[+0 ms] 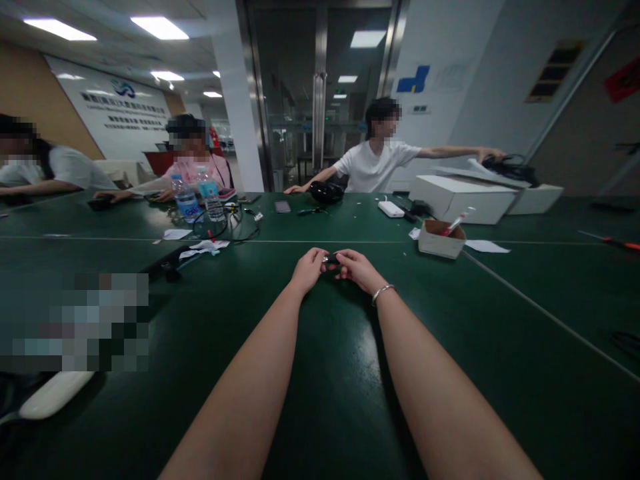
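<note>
Over the middle of the green table [330, 400], my two hands meet around a small black object with a silvery end [331, 259]; its kind is too small to make out. My left hand [309, 272] pinches the silvery end on the left. The thumb and fingers of my right hand [356, 270] close on the black part from the right. A metal bracelet [383, 293] circles my right wrist. My fingers partly hide the object.
A small open box [442, 240] with a tube inside stands ahead right, before large white boxes [463, 197]. Water bottles [211, 197], cables [233, 223] and paper scraps [205, 248] lie ahead left. A white-handled item [57, 393] is near left. Across sits a person [375, 160].
</note>
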Action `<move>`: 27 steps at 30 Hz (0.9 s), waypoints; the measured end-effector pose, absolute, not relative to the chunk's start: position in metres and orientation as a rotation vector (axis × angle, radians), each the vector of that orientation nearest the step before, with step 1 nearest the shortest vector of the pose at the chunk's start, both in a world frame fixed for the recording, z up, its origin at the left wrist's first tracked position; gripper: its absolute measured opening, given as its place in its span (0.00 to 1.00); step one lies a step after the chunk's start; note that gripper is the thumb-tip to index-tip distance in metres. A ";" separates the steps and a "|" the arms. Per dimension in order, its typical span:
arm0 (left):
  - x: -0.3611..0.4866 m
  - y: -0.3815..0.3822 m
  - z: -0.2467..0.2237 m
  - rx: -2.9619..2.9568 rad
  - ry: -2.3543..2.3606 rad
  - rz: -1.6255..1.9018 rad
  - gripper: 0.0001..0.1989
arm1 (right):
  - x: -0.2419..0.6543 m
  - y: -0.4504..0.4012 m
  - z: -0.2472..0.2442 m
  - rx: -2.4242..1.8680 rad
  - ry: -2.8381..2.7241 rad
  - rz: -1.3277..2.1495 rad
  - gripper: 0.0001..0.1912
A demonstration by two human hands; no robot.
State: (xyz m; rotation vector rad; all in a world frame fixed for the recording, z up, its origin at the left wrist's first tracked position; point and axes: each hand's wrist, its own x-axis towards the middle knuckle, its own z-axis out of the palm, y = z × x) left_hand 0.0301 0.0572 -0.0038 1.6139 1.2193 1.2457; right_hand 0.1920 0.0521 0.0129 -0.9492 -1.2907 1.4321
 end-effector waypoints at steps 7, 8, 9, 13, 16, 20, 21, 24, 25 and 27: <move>0.030 0.056 -0.003 1.572 1.232 1.255 0.13 | 0.192 0.052 0.013 -0.958 -1.278 1.431 0.02; 0.030 0.056 -0.003 1.582 1.233 1.259 0.13 | 0.192 0.052 0.013 -0.960 -1.276 1.434 0.03; 0.030 0.056 -0.004 1.593 1.237 1.265 0.12 | 0.192 0.051 0.013 -0.961 -1.275 1.435 0.03; 0.028 0.058 -0.005 1.572 1.230 1.287 0.13 | 0.192 0.051 0.013 -0.959 -1.286 1.427 0.05; 0.027 0.056 -0.002 1.534 1.192 1.336 0.14 | 0.192 0.053 0.012 -0.982 -1.323 1.394 0.09; 0.023 0.053 0.003 1.507 1.119 1.390 0.12 | 0.193 0.053 0.012 -0.998 -1.346 1.377 0.09; 0.022 0.053 0.004 1.498 1.114 1.390 0.12 | 0.194 0.052 0.013 -0.972 -1.343 1.389 0.06; 0.020 0.053 0.006 1.427 1.133 1.388 0.13 | 0.195 0.049 0.015 -0.850 -1.333 1.434 0.15; 0.020 0.053 0.006 1.402 1.137 1.387 0.13 | 0.195 0.048 0.015 -0.825 -1.324 1.442 0.20; 0.020 0.054 0.006 1.376 1.125 1.385 0.13 | 0.194 0.048 0.016 -0.840 -1.290 1.436 0.21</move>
